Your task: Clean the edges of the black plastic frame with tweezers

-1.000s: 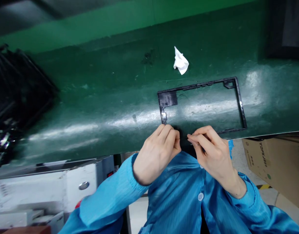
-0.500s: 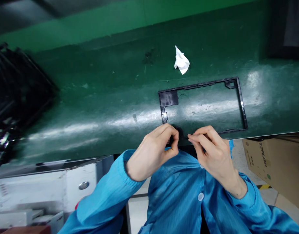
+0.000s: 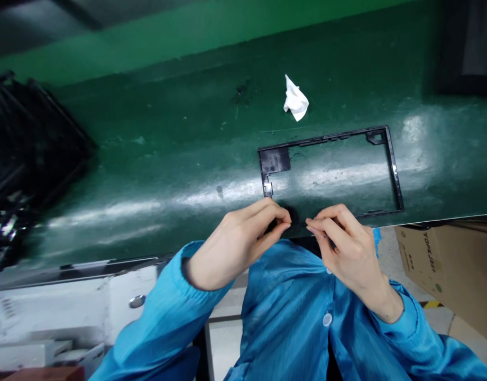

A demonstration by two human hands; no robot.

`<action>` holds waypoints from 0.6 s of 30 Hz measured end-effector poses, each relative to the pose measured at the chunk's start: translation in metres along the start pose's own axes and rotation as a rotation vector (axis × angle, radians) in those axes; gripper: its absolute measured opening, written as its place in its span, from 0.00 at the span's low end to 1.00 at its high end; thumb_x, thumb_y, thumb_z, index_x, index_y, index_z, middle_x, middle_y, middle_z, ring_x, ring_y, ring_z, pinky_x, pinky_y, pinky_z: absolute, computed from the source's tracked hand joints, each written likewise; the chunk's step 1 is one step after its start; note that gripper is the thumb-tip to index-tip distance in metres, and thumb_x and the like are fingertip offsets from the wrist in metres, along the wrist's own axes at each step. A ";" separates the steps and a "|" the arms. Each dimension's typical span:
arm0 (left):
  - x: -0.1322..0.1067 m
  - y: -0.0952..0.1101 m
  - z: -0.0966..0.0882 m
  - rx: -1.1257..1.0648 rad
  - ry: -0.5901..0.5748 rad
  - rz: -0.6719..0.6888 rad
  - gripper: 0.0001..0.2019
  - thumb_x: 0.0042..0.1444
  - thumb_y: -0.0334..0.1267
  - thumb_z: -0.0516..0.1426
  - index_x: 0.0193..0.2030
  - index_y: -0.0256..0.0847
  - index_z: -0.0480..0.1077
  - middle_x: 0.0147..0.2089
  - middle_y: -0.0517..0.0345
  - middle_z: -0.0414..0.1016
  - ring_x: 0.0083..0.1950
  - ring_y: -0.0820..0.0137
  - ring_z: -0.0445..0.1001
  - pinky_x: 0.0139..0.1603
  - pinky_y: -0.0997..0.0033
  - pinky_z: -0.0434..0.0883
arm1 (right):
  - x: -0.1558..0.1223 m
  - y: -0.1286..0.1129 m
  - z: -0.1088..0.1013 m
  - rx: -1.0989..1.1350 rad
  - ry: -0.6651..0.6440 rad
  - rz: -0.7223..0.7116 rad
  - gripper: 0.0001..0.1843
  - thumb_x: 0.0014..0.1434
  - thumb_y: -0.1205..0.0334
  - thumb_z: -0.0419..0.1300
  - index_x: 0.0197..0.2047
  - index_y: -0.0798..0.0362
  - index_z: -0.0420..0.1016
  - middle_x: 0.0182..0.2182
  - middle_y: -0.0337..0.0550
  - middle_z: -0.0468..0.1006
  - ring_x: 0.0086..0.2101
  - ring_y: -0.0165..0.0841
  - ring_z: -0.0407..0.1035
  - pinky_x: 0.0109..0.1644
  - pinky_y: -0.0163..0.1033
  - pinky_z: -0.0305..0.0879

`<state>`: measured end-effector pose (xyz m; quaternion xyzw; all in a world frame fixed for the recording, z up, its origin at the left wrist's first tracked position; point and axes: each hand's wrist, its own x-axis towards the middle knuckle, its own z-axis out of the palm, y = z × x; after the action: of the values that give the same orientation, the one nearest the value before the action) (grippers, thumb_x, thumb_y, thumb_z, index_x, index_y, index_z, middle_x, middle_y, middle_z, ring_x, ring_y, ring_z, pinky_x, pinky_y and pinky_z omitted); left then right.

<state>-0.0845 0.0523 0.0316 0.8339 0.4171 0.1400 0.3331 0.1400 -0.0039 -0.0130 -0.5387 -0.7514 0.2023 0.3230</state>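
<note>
A black rectangular plastic frame lies on the green worktop, close to its front edge. My left hand is over the frame's near left corner, thumb and fingertips pinched together; whatever may be between them is too small to make out. Just to the right, my right hand also pinches, with a tiny dark bit at its fingertips that I cannot name. The two sets of fingertips face each other with a small gap. Both hands partly cover the frame's near side.
Beyond the frame lies a crumpled white tissue. A pile of black parts stands at the left of the worktop. Below the worktop's right end is a cardboard box. Small dark scraps lie farther back.
My left thumb has straightened and risen to meet the fingertips, and the left wrist has shifted up and left. My right hand and the frame have stayed put.
</note>
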 end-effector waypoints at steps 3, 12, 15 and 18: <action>-0.004 0.000 0.004 0.044 0.048 0.056 0.06 0.72 0.31 0.57 0.52 0.40 0.74 0.47 0.56 0.79 0.45 0.72 0.80 0.48 0.75 0.77 | 0.000 0.000 0.000 -0.002 -0.002 0.001 0.08 0.71 0.72 0.60 0.44 0.55 0.81 0.41 0.43 0.79 0.32 0.27 0.73 0.33 0.36 0.66; -0.020 -0.013 0.027 0.214 0.191 0.120 0.12 0.71 0.39 0.60 0.58 0.42 0.76 0.45 0.54 0.76 0.38 0.71 0.77 0.39 0.71 0.77 | -0.001 0.000 0.000 -0.004 -0.001 0.005 0.09 0.71 0.73 0.59 0.45 0.53 0.80 0.41 0.43 0.80 0.32 0.27 0.74 0.32 0.35 0.68; -0.024 -0.019 0.038 0.275 0.313 0.197 0.09 0.69 0.33 0.62 0.55 0.42 0.77 0.42 0.56 0.76 0.38 0.72 0.77 0.38 0.72 0.76 | 0.000 0.000 -0.001 0.000 0.014 -0.003 0.09 0.70 0.74 0.59 0.45 0.54 0.80 0.40 0.42 0.79 0.32 0.27 0.74 0.33 0.35 0.68; -0.028 -0.023 0.045 0.356 0.362 0.314 0.11 0.67 0.27 0.62 0.55 0.38 0.75 0.43 0.54 0.79 0.37 0.70 0.77 0.37 0.69 0.75 | 0.000 0.001 -0.001 0.002 0.010 0.000 0.10 0.69 0.75 0.60 0.46 0.54 0.80 0.41 0.42 0.79 0.33 0.27 0.74 0.33 0.35 0.68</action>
<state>-0.0920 0.0205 -0.0156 0.8951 0.3537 0.2607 0.0760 0.1412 -0.0036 -0.0125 -0.5394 -0.7495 0.2003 0.3273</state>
